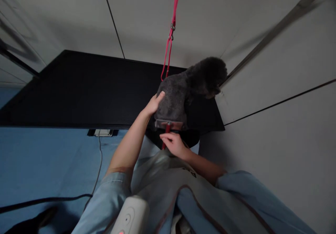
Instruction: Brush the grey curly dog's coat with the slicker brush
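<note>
A dark grey dog [172, 96] with short curly fur is on the black table [105, 90], near its right end, its head turned to the right. My left hand [154, 104] lies on the dog's left-hand side, thumb stretched over the fur and the other fingers hidden behind the body. In my right hand [174, 144] is the red handle of a slicker brush [169, 125]. The brush's wide flat head rests against the fur at the dog's near side. Its bristles are out of sight.
A red grooming leash [173, 27] hangs down to the dog's back. Pale walls [283, 139] close off the back and right, with a slanting metal pole [275, 27] at the right. A grey cord [100, 157] crosses the blue floor [52, 160]. A white device [131, 216] is near my lap.
</note>
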Available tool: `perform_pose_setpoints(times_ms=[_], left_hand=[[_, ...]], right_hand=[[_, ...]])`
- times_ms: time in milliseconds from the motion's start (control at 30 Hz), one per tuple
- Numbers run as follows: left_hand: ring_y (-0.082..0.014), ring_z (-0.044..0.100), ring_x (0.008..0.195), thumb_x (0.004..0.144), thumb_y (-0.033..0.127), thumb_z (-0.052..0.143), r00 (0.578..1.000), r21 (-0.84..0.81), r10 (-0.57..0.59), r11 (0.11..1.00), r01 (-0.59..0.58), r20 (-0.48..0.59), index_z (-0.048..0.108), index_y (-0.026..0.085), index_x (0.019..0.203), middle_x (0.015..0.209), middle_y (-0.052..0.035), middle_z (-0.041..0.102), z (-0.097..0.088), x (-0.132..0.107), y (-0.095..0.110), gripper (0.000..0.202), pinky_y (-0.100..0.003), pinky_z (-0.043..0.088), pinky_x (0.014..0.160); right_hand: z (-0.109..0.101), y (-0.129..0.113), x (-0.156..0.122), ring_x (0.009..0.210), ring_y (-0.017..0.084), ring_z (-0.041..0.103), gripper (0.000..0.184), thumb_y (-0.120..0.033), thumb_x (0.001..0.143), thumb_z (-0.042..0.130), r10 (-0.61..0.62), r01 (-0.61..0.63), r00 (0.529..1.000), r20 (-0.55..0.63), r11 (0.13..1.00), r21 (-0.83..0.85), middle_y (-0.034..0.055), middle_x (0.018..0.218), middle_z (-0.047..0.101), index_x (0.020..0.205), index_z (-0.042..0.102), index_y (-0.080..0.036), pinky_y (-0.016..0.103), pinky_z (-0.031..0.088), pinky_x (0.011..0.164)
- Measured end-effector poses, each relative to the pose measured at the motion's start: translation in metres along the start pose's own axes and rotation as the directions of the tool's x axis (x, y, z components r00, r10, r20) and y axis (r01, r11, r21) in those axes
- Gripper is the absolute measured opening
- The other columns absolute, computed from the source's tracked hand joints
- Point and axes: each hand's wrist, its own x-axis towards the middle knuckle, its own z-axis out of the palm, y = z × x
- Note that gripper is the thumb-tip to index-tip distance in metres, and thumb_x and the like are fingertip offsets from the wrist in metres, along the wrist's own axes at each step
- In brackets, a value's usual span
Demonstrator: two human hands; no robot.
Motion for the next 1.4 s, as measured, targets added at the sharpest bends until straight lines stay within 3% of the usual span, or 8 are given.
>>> perform_pose_setpoints(times_ms=[200, 367, 600, 733, 867, 1100, 1300, 1400], left_hand=[[-0.0315, 0.057, 0.113, 0.074, 0.069, 0.054, 0.999, 0.069, 0.048, 0.997, -0.047, -0.017, 0.059, 0.008, 0.117, 0.119, -0.0167, 0.063, -0.001, 0.000, -0.004, 0.075, -0.040, 0.043, 0.095], [-0.0307, 0.057, 0.114, 0.073, 0.064, 0.061, 0.993, 0.130, 0.121, 0.984, -0.119, -0.011, 0.058, 0.009, 0.119, 0.121, -0.0157, 0.063, 0.006, -0.003, 0.000, 0.072, -0.040, 0.041, 0.099], [-0.0341, 0.053, 0.119, 0.061, 0.069, 0.066, 0.991, -0.006, 0.018, 1.000, -0.017, 0.130, 0.056, 0.010, 0.123, 0.126, -0.0183, 0.059, -0.009, 0.003, -0.017, 0.086, -0.043, 0.042, 0.099], [-0.0380, 0.057, 0.112, 0.040, 0.070, 0.076, 0.903, -0.021, -0.132, 0.988, 0.153, 0.410, 0.067, 0.011, 0.105, 0.111, -0.0186, 0.068, -0.029, 0.007, -0.040, 0.088, -0.044, 0.047, 0.093], [-0.0378, 0.052, 0.121, 0.046, 0.078, 0.067, 0.900, 0.070, -0.202, 0.979, 0.189, 0.386, 0.064, 0.009, 0.114, 0.121, -0.0193, 0.063, -0.034, 0.017, -0.046, 0.096, -0.047, 0.041, 0.101], [-0.0354, 0.042, 0.131, 0.063, 0.086, 0.042, 0.868, 0.196, -0.239, 0.966, 0.167, 0.436, 0.055, 0.007, 0.129, 0.134, -0.0187, 0.053, -0.006, 0.032, -0.035, 0.104, -0.042, 0.036, 0.106], [-0.0317, 0.043, 0.132, 0.070, 0.084, 0.038, 0.800, 0.227, -0.233, 0.966, 0.125, 0.552, 0.052, 0.011, 0.133, 0.131, -0.0153, 0.057, 0.029, 0.029, -0.040, 0.097, -0.038, 0.038, 0.104], [-0.0308, 0.055, 0.120, 0.066, 0.088, 0.036, 0.785, 0.108, -0.235, 0.971, 0.212, 0.574, 0.063, 0.017, 0.119, 0.116, -0.0140, 0.067, 0.046, 0.030, -0.055, 0.092, -0.038, 0.047, 0.094]], right_hand=[[0.016, 0.004, -0.022, 0.067, 0.016, 0.067, 0.027, -0.027, 0.084, 0.055, 0.167, -0.210, 0.941, 0.294, 0.971, 0.119, 0.0055, 0.075, 0.073, 0.102, 0.072, -0.014, 0.026, 0.053, 0.062], [0.000, -0.008, 0.005, 0.086, 0.017, 0.067, 0.025, -0.024, 0.085, 0.056, -0.079, 0.076, 0.994, -0.073, 0.996, -0.045, 0.0075, 0.095, 0.073, 0.102, 0.073, -0.019, 0.030, 0.052, 0.082], [0.017, -0.001, -0.023, 0.072, 0.014, 0.068, 0.023, -0.022, 0.085, 0.055, -0.030, 0.032, 0.995, 0.092, 0.999, -0.025, 0.0052, 0.083, 0.074, 0.100, 0.073, -0.019, 0.024, 0.053, 0.067], [0.003, -0.016, -0.002, 0.081, 0.015, 0.066, 0.025, -0.023, 0.087, 0.053, -0.182, 0.166, 0.979, -0.093, 0.974, -0.151, 0.0069, 0.091, 0.071, 0.103, 0.072, -0.020, 0.027, 0.052, 0.076], [0.015, 0.004, -0.011, 0.069, 0.015, 0.066, 0.021, -0.023, 0.087, 0.053, -0.043, 0.018, 0.988, -0.150, 0.986, -0.166, 0.0044, 0.079, 0.072, 0.092, 0.073, -0.020, 0.024, 0.052, 0.067], [0.008, -0.021, -0.011, 0.084, 0.014, 0.066, 0.026, -0.021, 0.087, 0.051, -0.201, 0.164, 0.972, -0.124, 0.951, -0.261, 0.0056, 0.094, 0.072, 0.104, 0.071, -0.022, 0.024, 0.051, 0.079], [0.024, -0.012, -0.010, 0.084, 0.015, 0.068, 0.020, -0.022, 0.086, 0.056, 0.206, -0.233, 0.970, -0.129, 0.938, -0.256, 0.0038, 0.089, 0.074, 0.096, 0.073, -0.021, 0.024, 0.050, 0.079], [0.025, -0.009, -0.020, 0.082, 0.015, 0.069, 0.022, -0.018, 0.084, 0.057, 0.226, -0.234, 0.972, -0.064, 0.951, -0.202, 0.0027, 0.091, 0.075, 0.097, 0.073, -0.022, 0.024, 0.051, 0.077]])
